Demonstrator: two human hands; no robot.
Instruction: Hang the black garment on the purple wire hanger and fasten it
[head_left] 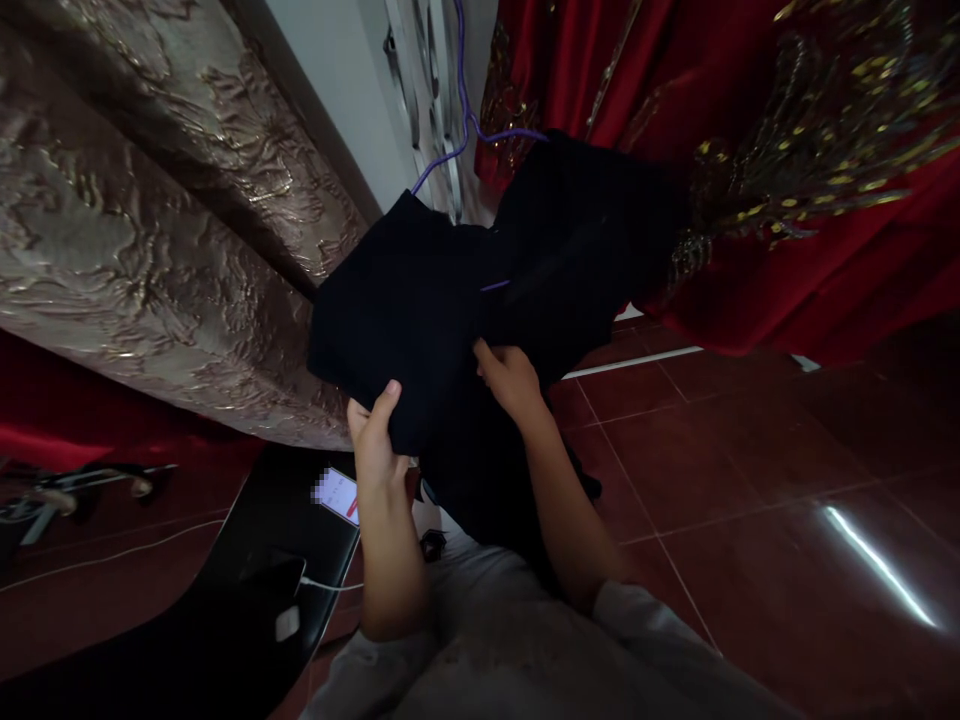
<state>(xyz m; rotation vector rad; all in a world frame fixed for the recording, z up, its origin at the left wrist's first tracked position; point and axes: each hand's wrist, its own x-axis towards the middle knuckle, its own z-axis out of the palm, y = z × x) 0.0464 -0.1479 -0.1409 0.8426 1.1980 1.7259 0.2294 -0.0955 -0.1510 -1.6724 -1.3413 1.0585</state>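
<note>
A black garment (450, 290) hangs on a purple hanger (465, 120) in front of me. My left hand (375, 430) grips the garment's lower left edge, thumb on top of the cloth. My right hand (510, 375) pinches the cloth near the garment's middle, just below a short stretch of the purple hanger that shows through. The garment's lower part drapes down between my forearms toward my lap.
A gold-brown embossed curtain (135, 230) fills the left. Red fabric with gold embroidery (810, 180) hangs at the right. A black chair (225, 610) at lower left carries a lit phone (337, 495) and a charging cable. The floor is dark red tile (750, 480).
</note>
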